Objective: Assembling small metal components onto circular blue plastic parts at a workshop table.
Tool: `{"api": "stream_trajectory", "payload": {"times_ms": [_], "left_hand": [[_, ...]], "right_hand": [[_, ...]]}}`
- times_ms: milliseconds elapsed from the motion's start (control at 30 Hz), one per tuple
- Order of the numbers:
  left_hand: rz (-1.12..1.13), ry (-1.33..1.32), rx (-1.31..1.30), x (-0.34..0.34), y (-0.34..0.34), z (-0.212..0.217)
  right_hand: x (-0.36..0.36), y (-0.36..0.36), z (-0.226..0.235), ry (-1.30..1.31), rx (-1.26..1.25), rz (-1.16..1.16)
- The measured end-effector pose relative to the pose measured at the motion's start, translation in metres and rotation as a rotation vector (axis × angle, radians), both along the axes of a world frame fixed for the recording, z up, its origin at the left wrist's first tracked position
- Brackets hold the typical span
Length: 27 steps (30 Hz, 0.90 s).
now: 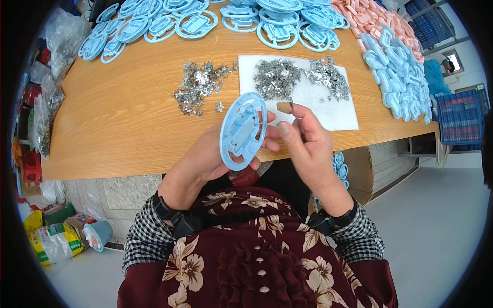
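My left hand is closed round a light blue oval plastic part, tilted up above the table's near edge. The part has an oval rim and a raised, recessed block in its middle. Some of the left fingers show behind its right side. Beside it is my right hand, thumb and fingers curled toward the part. A small brown piece or covering shows at the right index fingertip; what the fingers hold is hard to make out. Beyond the hands lies a pile of small silvery metal clips on the wood.
A white foam sheet carries two more metal piles. Blue oval parts crowd the table's far edge. Blue handle-like pieces and pink ones heap at the right. A cardboard box stands below the table.
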<state>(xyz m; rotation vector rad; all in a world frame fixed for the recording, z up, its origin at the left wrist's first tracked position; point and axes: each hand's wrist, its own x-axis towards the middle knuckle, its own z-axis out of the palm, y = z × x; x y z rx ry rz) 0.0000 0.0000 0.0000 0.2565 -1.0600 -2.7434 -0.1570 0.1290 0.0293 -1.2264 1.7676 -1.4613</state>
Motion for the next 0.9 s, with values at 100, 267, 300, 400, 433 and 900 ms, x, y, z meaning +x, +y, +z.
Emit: {"api": "stream_trajectory", "payload": {"times_ms": [100, 267, 300, 400, 433, 900], "left_hand": [[0.039, 0.033, 0.089, 0.001, 0.005, 0.0], [0.081, -0.09, 0.182, -0.001, 0.011, 0.006], [0.019, -0.049, 0.17, 0.0, 0.007, -0.002], [-0.081, 0.026, 0.159, 0.007, 0.0, -0.022], [-0.07, 0.027, 0.17, 0.004, 0.002, -0.021], [-0.155, -0.042, 0.175, -0.005, 0.018, 0.003]], "right_hand": [[0.007, -0.005, -0.003, 0.154, 0.037, -0.014], [0.003, -0.013, -0.006, -0.284, 0.143, 0.043], [0.0, -0.014, -0.004, -0.365, 0.152, 0.069], [-0.006, -0.013, -0.003, -0.54, 0.164, 0.134], [-0.008, -0.01, -0.004, -0.545, 0.155, 0.132], [-0.034, 0.014, 0.017, -0.209, 0.287, 0.159]]}}
